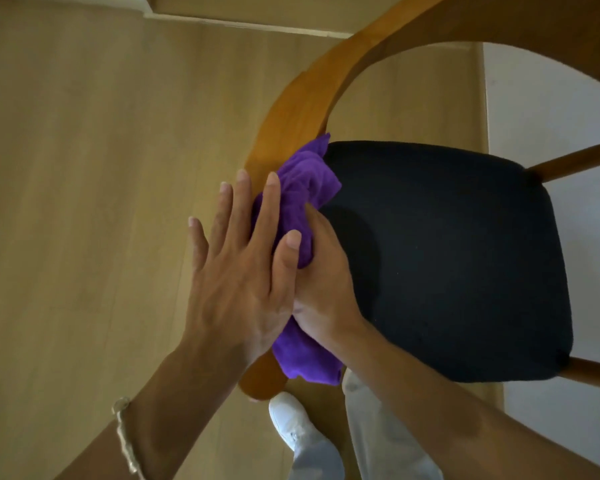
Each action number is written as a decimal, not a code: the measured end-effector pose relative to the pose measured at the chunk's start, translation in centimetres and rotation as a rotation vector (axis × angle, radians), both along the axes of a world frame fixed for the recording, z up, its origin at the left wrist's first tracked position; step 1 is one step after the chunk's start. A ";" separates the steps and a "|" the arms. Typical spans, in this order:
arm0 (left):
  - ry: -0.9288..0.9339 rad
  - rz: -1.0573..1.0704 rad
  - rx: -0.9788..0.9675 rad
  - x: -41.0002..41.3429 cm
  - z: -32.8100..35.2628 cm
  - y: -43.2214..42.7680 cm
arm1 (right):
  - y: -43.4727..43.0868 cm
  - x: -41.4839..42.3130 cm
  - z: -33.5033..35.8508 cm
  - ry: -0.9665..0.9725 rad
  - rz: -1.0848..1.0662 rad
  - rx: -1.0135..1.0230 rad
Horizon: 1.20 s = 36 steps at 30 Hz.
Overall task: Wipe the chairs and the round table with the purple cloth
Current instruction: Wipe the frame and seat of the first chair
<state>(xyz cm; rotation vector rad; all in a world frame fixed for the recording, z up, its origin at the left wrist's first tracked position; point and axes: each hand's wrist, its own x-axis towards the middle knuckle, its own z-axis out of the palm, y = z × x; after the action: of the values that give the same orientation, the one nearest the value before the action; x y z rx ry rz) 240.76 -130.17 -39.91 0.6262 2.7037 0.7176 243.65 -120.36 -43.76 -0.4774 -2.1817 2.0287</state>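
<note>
A wooden chair with a curved armrest [293, 109] and a black seat cushion [447, 265] fills the right half of the head view. The purple cloth [303, 188] is bunched over the armrest's near end, between my two hands. My left hand [243, 271] lies flat with fingers spread, pressed against the outer side of the cloth and armrest. My right hand [321, 282] grips the cloth from the seat side, its fingers hidden under the fabric. The round table is not in view.
Light wooden floor [84, 168] spreads to the left and behind the chair. A white wall [551, 109] stands at the right. My white shoe [288, 420] and pale trouser leg are below the armrest's end. A bracelet is on my left wrist.
</note>
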 end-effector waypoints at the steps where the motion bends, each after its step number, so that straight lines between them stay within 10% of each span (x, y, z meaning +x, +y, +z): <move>1: 0.001 0.004 -0.004 -0.8 -0.1 0.6 | 0.4 -0.7 -0.2 0.012 0.000 0.007; 12: 0.202 0.017 -0.135 -12.7 -0.5 12.2 | 10.1 -15.0 -1.0 0.044 -0.270 0.134; 22: 0.269 -0.141 -0.180 -15.4 -1.5 19.0 | 16.9 -16.8 -1.4 0.098 -0.528 -0.518; 36: 0.295 -0.476 -0.110 -10.4 0.0 35.2 | 34.5 -8.4 0.7 -0.065 -0.806 0.488</move>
<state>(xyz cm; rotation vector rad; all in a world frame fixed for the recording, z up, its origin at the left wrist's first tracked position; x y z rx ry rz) 230.37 -94.98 -39.96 1.3747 2.6519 0.3722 235.21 -85.89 -43.02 -1.1170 -1.9376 1.0433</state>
